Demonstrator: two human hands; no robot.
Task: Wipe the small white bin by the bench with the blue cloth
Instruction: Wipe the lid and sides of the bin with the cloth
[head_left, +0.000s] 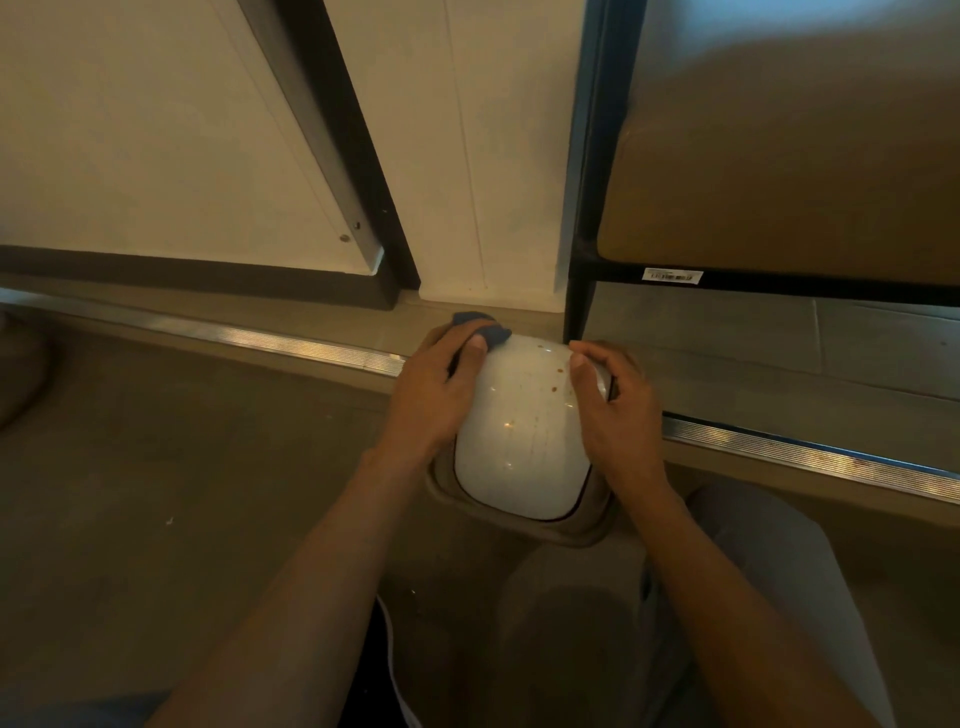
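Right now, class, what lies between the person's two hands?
In the head view, the white bin's domed top, with brown spots, lies between the left hand holding the blue cloth and the right hand.

Barcode sticker (672, 276) on bench frame (779, 280): print unreadable.

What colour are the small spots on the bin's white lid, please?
Brown, scattered on the lid near the right hand; head view.
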